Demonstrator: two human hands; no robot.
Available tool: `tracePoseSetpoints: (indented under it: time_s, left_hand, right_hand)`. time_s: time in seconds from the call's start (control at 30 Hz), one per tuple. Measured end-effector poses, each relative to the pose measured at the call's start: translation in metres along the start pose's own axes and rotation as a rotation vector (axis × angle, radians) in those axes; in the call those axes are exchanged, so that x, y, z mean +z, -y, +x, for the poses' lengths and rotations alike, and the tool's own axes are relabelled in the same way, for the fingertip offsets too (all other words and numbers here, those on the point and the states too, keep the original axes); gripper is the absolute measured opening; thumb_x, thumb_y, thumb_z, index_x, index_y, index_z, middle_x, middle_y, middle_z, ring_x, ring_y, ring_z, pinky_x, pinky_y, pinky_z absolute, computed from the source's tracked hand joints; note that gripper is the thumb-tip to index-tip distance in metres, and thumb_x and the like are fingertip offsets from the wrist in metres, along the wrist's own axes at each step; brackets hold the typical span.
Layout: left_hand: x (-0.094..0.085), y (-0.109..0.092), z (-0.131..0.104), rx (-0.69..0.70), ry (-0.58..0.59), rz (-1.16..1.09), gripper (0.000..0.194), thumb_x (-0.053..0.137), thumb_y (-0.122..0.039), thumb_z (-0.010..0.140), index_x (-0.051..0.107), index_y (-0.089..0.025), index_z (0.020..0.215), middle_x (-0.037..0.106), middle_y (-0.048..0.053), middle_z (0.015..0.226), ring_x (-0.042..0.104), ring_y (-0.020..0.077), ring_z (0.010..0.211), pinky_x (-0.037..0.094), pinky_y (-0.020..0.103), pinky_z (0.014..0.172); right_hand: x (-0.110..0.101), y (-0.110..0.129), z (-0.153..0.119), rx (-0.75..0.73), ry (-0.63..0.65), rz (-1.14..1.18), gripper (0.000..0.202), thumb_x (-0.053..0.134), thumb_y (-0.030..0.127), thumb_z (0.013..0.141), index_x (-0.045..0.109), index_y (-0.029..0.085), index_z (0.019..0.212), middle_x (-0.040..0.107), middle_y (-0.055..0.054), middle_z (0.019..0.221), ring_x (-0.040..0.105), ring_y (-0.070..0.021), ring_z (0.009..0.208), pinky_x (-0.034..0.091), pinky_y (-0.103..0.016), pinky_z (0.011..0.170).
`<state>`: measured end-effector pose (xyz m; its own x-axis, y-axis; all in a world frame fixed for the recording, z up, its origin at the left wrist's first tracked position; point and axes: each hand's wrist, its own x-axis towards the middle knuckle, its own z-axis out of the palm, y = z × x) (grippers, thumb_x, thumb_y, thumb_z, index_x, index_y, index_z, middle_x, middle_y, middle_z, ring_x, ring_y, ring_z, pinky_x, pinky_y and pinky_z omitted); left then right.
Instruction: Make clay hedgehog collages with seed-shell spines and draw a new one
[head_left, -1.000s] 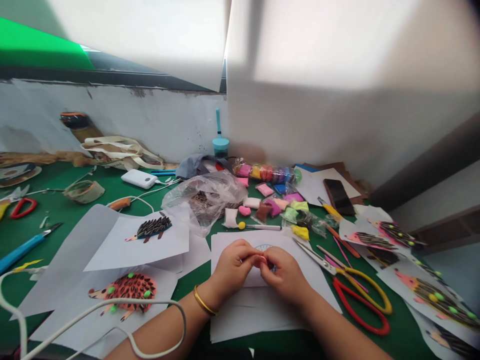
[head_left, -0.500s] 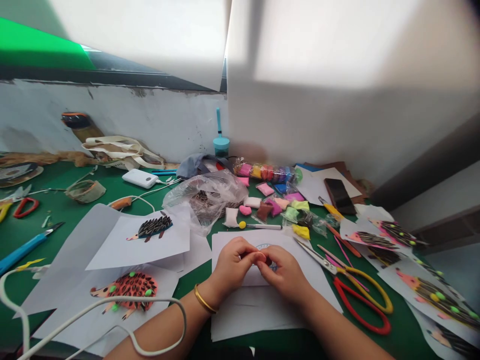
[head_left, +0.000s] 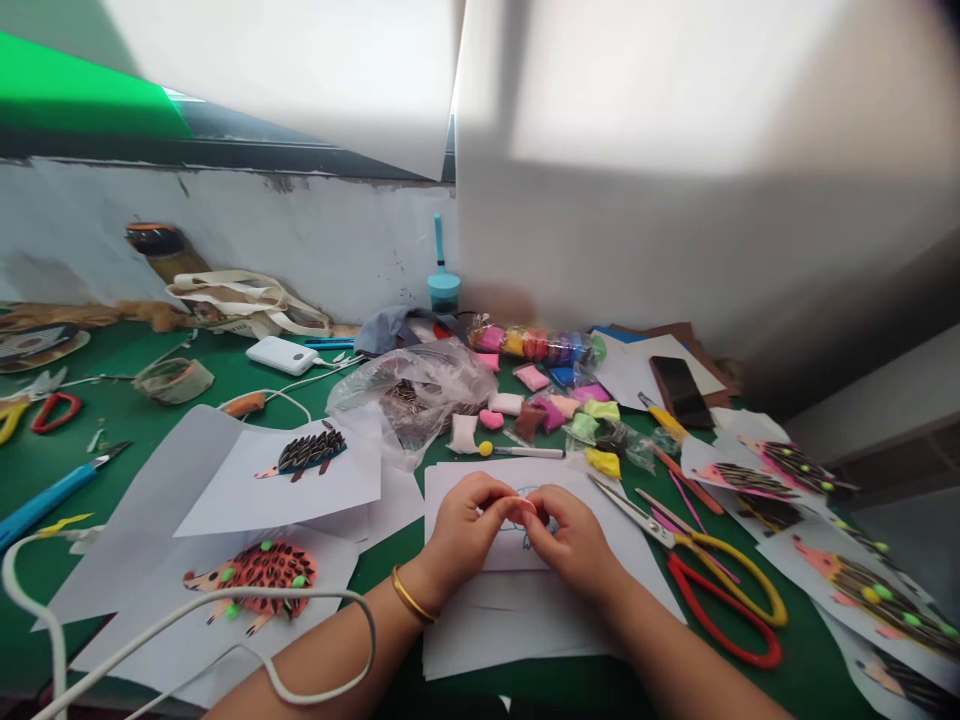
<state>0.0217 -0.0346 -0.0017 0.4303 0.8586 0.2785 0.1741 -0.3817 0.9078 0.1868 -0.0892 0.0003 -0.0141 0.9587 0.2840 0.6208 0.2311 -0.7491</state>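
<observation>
Between the fingertips of both hands is a small piece of orange-pink modelling clay (head_left: 526,504), mostly covered by the fingers. My left hand (head_left: 469,525), with a gold bangle (head_left: 411,597) at the wrist, pinches it from the left. From the other side my right hand (head_left: 570,540) pinches it with thumb and forefinger. Both hands are just above a stack of white paper (head_left: 487,630). A blue line drawing (head_left: 517,540) on the top sheet is partly hidden behind the fingers.
Scissors (head_left: 720,570) lie right of the paper. Behind are clay packets (head_left: 529,420), a pen (head_left: 525,452) and a plastic bag of seeds (head_left: 412,395). Seed-covered hedgehog pictures (head_left: 274,580) lie on both sides. A white cable (head_left: 300,595) crosses my left forearm; a craft knife (head_left: 60,495) lies far left.
The fingers have shifted slightly around the clay, and more of the blue drawing shows beneath them. Both hands still hold the clay over the paper.
</observation>
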Motion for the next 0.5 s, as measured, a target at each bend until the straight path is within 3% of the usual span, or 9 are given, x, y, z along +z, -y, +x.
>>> tracePoseSetpoints:
  time_s: [0.1,0.3,0.5]
  left_hand:
    - [0.0013,0.0026,0.0003,0.018,0.044,-0.003,0.016,0.063,-0.033,0.087,0.071,-0.021,0.094,0.066,0.004,0.087,0.059,0.0166,0.082,0.048,0.029,0.073]
    - [0.0007,0.0030,0.0016,-0.017,0.022,0.029,0.014,0.067,-0.031,0.085,0.070,-0.019,0.077,0.065,0.002,0.076,0.059,0.0152,0.076,0.046,0.028,0.073]
    - [0.0007,0.0032,0.0016,0.025,0.065,0.023,0.016,0.063,-0.030,0.087,0.073,-0.022,0.098,0.065,0.004,0.089,0.059,0.0170,0.086,0.048,0.030,0.079]
  right_hand:
    - [0.0005,-0.0014,-0.0004,-0.015,-0.001,-0.030,0.015,0.055,0.022,0.085,0.059,0.021,0.071,0.058,0.000,0.066,0.053,-0.0157,0.065,0.040,-0.028,0.059]
    - [0.0000,-0.0019,0.0000,-0.055,0.037,0.008,0.014,0.053,0.025,0.089,0.065,0.021,0.083,0.066,-0.002,0.079,0.058,-0.0177,0.076,0.043,-0.030,0.069]
    - [0.0002,-0.0033,0.0001,-0.061,0.045,-0.024,0.019,0.050,0.023,0.089,0.061,0.021,0.074,0.061,-0.001,0.070,0.055,-0.0169,0.070,0.040,-0.030,0.065]
